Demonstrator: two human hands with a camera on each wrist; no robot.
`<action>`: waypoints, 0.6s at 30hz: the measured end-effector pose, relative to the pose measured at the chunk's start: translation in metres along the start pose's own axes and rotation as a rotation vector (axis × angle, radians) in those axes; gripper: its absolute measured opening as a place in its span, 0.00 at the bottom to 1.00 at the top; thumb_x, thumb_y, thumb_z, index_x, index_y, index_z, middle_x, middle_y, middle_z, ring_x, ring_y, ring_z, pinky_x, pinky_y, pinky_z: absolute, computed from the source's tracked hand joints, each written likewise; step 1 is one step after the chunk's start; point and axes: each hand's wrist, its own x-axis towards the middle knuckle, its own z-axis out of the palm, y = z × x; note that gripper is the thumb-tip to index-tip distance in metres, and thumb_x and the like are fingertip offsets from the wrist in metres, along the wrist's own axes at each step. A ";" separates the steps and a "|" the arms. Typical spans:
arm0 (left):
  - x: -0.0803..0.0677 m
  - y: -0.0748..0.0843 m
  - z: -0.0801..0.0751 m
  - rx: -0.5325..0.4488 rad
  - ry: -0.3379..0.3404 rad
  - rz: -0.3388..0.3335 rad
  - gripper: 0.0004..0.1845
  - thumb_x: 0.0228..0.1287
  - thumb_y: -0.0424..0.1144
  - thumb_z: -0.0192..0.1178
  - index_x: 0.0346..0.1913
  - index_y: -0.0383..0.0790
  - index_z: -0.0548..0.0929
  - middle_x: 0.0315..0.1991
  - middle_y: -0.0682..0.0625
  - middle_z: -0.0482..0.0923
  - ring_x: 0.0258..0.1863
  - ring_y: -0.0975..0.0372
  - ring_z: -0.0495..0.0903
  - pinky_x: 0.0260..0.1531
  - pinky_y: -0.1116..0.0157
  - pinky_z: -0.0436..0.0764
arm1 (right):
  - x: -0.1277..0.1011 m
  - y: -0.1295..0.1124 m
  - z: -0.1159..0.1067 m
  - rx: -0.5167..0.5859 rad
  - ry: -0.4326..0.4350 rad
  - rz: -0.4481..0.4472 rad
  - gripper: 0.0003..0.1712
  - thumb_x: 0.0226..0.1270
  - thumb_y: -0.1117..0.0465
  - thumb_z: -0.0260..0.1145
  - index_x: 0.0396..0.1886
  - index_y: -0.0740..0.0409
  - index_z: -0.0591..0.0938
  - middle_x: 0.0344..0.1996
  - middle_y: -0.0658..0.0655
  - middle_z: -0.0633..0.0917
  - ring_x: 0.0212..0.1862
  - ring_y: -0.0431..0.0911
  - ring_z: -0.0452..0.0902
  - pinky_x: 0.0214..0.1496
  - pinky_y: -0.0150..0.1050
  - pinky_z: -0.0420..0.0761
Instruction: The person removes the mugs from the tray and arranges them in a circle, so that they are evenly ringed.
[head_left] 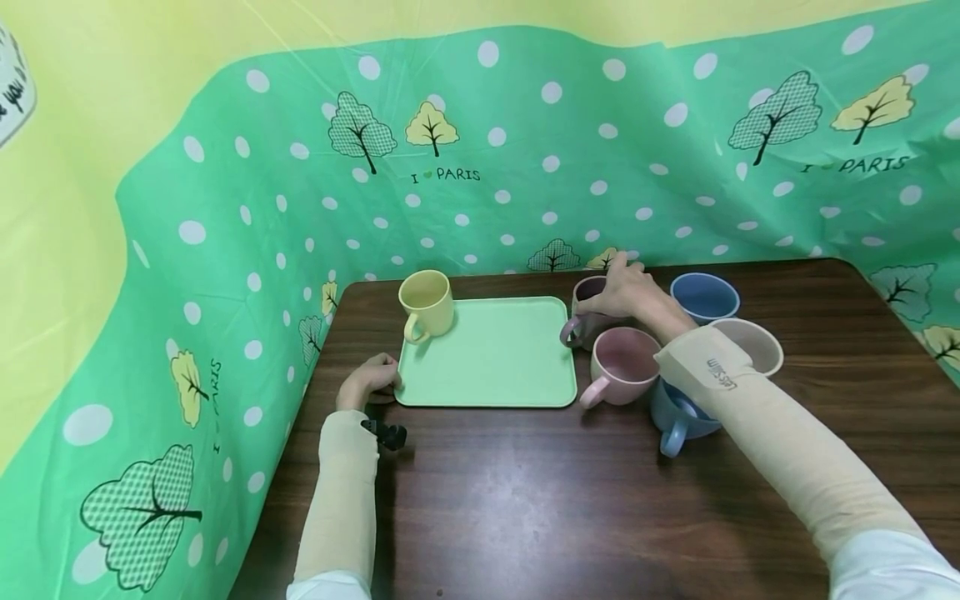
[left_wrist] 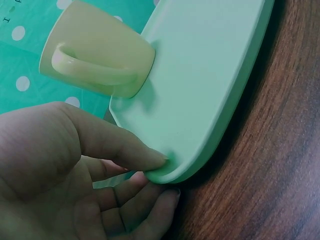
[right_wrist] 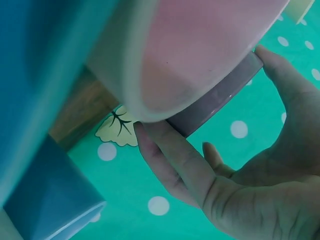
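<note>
Head view, nearest first: two sleeved forearms reach over the dark wooden table (head_left: pixel 525 500). The left hand (head_left: pixel 367 381) rests at the near left corner of the green tray (head_left: pixel 487 354); the left wrist view shows its thumb (left_wrist: pixel 125 147) pressed on the tray's rim and its fingers curled under the corner, so it pinches the tray rather than lying loose. Right of the tray stands a cluster of cups: a blue cup (head_left: pixel 678 417) nearest, partly hidden under the right sleeve, a pink cup (head_left: pixel 624 364) just beside the tray's right edge, and a beige cup (head_left: pixel 753 343) to its right. Farther back, the right hand (head_left: pixel 628 292) is closed over the rim of the mauve cup (head_left: pixel 588 312), which stands on the table touching or just beside the tray's far right corner; the right wrist view shows fingers (right_wrist: pixel 170 150) and thumb wrapped around that grey-mauve rim (right_wrist: pixel 220 97). Behind it sits a second blue cup (head_left: pixel 705 296), and a yellow cup (head_left: pixel 426 304) stands on the tray's far left corner. To handle the mauve cup well, I judge the grip should stay level and firm on the rim, lifting straight up clear of the pink neighbour, while the left hand steadies the tray against sliding.
</note>
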 end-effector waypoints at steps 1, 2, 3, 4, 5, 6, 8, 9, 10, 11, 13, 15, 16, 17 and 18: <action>0.000 0.000 0.000 0.000 0.000 -0.001 0.14 0.59 0.28 0.49 0.48 0.35 0.66 0.41 0.42 0.67 0.31 0.56 0.70 0.33 0.62 0.77 | 0.000 0.000 0.000 0.000 0.001 0.003 0.59 0.49 0.38 0.70 0.62 0.72 0.49 0.52 0.78 0.63 0.54 0.71 0.64 0.54 0.62 0.71; 0.000 0.000 0.000 0.000 0.000 -0.002 0.14 0.59 0.28 0.49 0.48 0.35 0.66 0.41 0.42 0.67 0.30 0.56 0.70 0.33 0.62 0.77 | 0.000 0.001 0.001 -0.002 0.001 0.004 0.59 0.49 0.38 0.70 0.62 0.72 0.49 0.53 0.78 0.63 0.54 0.72 0.64 0.54 0.62 0.71; 0.000 0.000 0.000 0.003 -0.001 -0.001 0.13 0.59 0.29 0.49 0.48 0.35 0.66 0.41 0.42 0.68 0.30 0.56 0.70 0.33 0.62 0.77 | 0.000 0.001 0.001 -0.005 0.001 0.005 0.59 0.49 0.38 0.70 0.63 0.72 0.49 0.53 0.78 0.63 0.55 0.72 0.64 0.54 0.62 0.71; 0.000 0.000 0.000 0.005 -0.002 -0.001 0.13 0.59 0.29 0.49 0.48 0.35 0.66 0.41 0.42 0.68 0.30 0.56 0.70 0.33 0.62 0.78 | 0.000 0.000 0.002 -0.007 0.001 0.006 0.60 0.49 0.38 0.70 0.63 0.72 0.48 0.53 0.79 0.62 0.55 0.72 0.64 0.54 0.62 0.71; 0.000 0.000 0.000 0.005 -0.003 -0.002 0.13 0.59 0.29 0.49 0.48 0.35 0.66 0.40 0.43 0.68 0.30 0.57 0.70 0.33 0.62 0.78 | -0.001 0.000 0.002 -0.009 0.002 0.009 0.60 0.49 0.38 0.70 0.63 0.72 0.48 0.53 0.79 0.62 0.55 0.72 0.64 0.55 0.62 0.71; 0.000 0.000 0.000 0.003 -0.002 -0.003 0.13 0.59 0.29 0.49 0.47 0.35 0.66 0.40 0.43 0.68 0.29 0.57 0.70 0.33 0.62 0.78 | -0.001 0.000 0.003 -0.014 0.001 0.013 0.61 0.48 0.38 0.70 0.64 0.72 0.47 0.53 0.79 0.62 0.55 0.71 0.64 0.55 0.62 0.71; 0.000 -0.001 0.000 0.007 -0.004 -0.001 0.13 0.59 0.29 0.49 0.47 0.36 0.66 0.40 0.43 0.68 0.29 0.57 0.69 0.33 0.62 0.77 | -0.002 -0.001 0.004 -0.023 0.003 0.020 0.62 0.48 0.37 0.70 0.64 0.72 0.46 0.53 0.79 0.62 0.55 0.71 0.64 0.55 0.62 0.71; 0.000 -0.001 0.000 0.010 -0.005 0.003 0.13 0.59 0.29 0.49 0.47 0.35 0.66 0.40 0.43 0.68 0.29 0.57 0.69 0.33 0.62 0.77 | -0.002 -0.001 0.004 -0.030 0.005 0.026 0.62 0.48 0.37 0.70 0.64 0.72 0.46 0.52 0.79 0.63 0.55 0.70 0.64 0.54 0.62 0.71; 0.000 -0.001 0.000 0.007 -0.002 0.001 0.12 0.59 0.29 0.49 0.47 0.36 0.66 0.40 0.43 0.68 0.29 0.56 0.69 0.32 0.62 0.77 | -0.002 -0.002 0.005 -0.035 0.010 0.030 0.63 0.48 0.37 0.70 0.64 0.72 0.46 0.52 0.79 0.63 0.54 0.70 0.65 0.54 0.62 0.72; 0.000 -0.001 0.000 0.004 0.001 0.000 0.12 0.59 0.29 0.49 0.46 0.36 0.66 0.40 0.43 0.68 0.29 0.56 0.69 0.32 0.62 0.77 | -0.003 -0.002 0.005 -0.041 0.016 0.034 0.63 0.48 0.36 0.70 0.64 0.72 0.46 0.52 0.79 0.63 0.54 0.70 0.65 0.54 0.62 0.72; 0.000 -0.001 0.001 0.004 0.006 0.001 0.12 0.59 0.29 0.49 0.46 0.37 0.66 0.40 0.43 0.68 0.30 0.56 0.70 0.32 0.62 0.77 | -0.003 -0.002 0.006 -0.052 0.027 0.035 0.63 0.48 0.36 0.69 0.64 0.72 0.46 0.51 0.79 0.63 0.53 0.70 0.66 0.53 0.61 0.72; 0.000 -0.002 0.001 0.000 0.012 -0.002 0.12 0.59 0.29 0.49 0.45 0.37 0.66 0.40 0.43 0.68 0.30 0.56 0.70 0.31 0.63 0.77 | -0.003 -0.002 0.008 -0.064 0.038 0.039 0.63 0.48 0.35 0.69 0.64 0.71 0.46 0.50 0.79 0.64 0.52 0.70 0.67 0.52 0.60 0.73; 0.001 -0.002 0.001 -0.003 0.014 -0.004 0.11 0.59 0.29 0.49 0.45 0.37 0.66 0.40 0.43 0.68 0.30 0.56 0.71 0.31 0.63 0.77 | -0.004 -0.002 0.008 -0.070 0.043 0.040 0.63 0.48 0.35 0.69 0.64 0.71 0.46 0.50 0.79 0.64 0.51 0.70 0.68 0.52 0.60 0.73; 0.001 -0.002 0.001 -0.003 0.015 -0.003 0.11 0.59 0.29 0.49 0.45 0.38 0.66 0.40 0.43 0.68 0.30 0.56 0.71 0.31 0.63 0.77 | -0.004 -0.002 0.009 -0.077 0.048 0.040 0.63 0.48 0.34 0.69 0.64 0.71 0.47 0.49 0.79 0.64 0.51 0.70 0.69 0.51 0.60 0.74; 0.001 -0.003 0.001 -0.003 0.016 -0.002 0.11 0.59 0.29 0.49 0.44 0.38 0.65 0.40 0.43 0.67 0.30 0.56 0.71 0.31 0.63 0.77 | -0.004 -0.003 0.010 -0.081 0.051 0.041 0.62 0.48 0.34 0.69 0.63 0.71 0.47 0.49 0.78 0.65 0.50 0.70 0.69 0.51 0.59 0.74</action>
